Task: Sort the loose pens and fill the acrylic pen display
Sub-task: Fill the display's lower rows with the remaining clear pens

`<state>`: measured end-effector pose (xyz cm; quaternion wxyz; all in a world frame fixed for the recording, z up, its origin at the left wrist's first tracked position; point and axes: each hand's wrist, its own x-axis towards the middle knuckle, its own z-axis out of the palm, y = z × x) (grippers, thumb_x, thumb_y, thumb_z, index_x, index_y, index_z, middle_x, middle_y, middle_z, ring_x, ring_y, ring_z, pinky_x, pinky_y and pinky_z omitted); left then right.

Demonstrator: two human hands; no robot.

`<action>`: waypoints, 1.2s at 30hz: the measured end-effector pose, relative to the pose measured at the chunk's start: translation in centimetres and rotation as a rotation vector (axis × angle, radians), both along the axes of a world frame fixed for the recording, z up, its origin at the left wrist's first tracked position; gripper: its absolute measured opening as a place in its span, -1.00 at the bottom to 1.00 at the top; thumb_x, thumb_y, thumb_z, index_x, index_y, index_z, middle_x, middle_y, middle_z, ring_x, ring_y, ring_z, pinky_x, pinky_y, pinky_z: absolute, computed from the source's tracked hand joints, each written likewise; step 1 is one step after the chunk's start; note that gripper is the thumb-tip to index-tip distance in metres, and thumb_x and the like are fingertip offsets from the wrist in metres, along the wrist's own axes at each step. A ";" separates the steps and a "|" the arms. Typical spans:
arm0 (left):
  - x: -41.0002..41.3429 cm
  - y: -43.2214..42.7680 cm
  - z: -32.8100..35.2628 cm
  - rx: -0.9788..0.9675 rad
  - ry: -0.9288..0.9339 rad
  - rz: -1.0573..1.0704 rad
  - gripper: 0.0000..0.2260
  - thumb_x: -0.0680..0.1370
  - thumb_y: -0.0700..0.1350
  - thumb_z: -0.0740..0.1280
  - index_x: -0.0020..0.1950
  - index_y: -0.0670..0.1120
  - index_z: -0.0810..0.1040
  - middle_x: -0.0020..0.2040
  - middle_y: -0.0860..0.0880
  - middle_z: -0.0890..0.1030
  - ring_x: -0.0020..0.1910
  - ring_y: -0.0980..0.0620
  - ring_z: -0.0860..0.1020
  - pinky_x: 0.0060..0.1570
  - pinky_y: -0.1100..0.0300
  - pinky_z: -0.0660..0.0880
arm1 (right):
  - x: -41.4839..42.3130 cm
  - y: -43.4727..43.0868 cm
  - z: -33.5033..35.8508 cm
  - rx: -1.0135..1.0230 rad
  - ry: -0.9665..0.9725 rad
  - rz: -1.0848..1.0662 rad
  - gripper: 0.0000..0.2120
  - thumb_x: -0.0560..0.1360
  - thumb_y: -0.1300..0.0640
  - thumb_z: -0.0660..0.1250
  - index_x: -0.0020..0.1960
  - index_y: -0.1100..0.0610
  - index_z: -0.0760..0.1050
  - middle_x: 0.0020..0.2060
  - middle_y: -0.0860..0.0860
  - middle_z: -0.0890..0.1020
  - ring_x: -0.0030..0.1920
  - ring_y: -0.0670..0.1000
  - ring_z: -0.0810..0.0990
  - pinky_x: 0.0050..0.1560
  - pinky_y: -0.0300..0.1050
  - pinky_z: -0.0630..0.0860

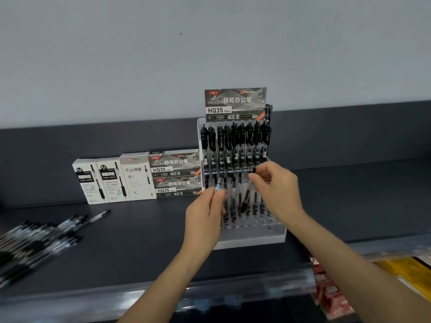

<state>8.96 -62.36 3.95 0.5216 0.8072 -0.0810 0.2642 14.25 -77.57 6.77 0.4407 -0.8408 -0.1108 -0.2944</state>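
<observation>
two hands up at clear acrylic pen display (253, 237) on dark grey bench (140, 241). left hand (205, 214) pinching black pen with blue band (219, 183), upright before lower row; right hand (278, 191) pinching tilted black-capped clear pen (247, 194) just beside. loose black pens (35, 236) heaped far left.

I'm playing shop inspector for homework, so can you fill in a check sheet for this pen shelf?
Surface: dark shelf.
Job's things: display, back row lined with pens, some lower down, front holes bare; loose pens piled far left.
Clutter: boxes left of display.
Hands: left hand pinches one pen; right hand pinches second pen.
Cables: nothing seen.
Surroundings: grey wall; red and yellow packets below right.
</observation>
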 end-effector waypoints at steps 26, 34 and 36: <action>0.8 -2.2 -0.3 -0.097 0.085 -0.008 -0.81 0.47 -0.16 0.45 -0.09 0.05 0.46 -0.17 0.06 0.63 -0.21 0.23 0.60 -0.22 0.39 0.50 | -2.5 0.0 1.2 0.320 0.313 0.328 -0.89 0.45 0.23 0.43 -0.04 0.09 0.59 -0.17 0.04 0.67 -0.15 -0.02 0.67 -0.19 -0.18 0.63; 1.0 -2.5 -0.5 -0.005 0.038 -0.045 -0.78 0.46 -0.18 0.46 -0.01 0.02 0.48 -0.08 0.12 0.62 -0.09 0.31 0.59 -0.09 0.50 0.47 | -1.5 -1.8 2.2 0.285 0.196 0.197 -0.96 0.44 0.24 0.43 -0.12 0.17 0.59 -0.27 0.05 0.68 -0.26 -0.01 0.68 -0.16 -0.10 0.64; 0.9 -1.7 -0.8 0.064 0.023 0.006 -0.78 0.48 -0.21 0.44 0.00 0.03 0.46 -0.07 0.12 0.61 -0.08 0.28 0.58 -0.08 0.50 0.47 | -0.7 -2.3 2.5 0.201 0.120 0.100 -0.95 0.45 0.19 0.43 -0.10 0.14 0.59 -0.26 0.00 0.67 -0.24 -0.03 0.67 -0.12 -0.11 0.63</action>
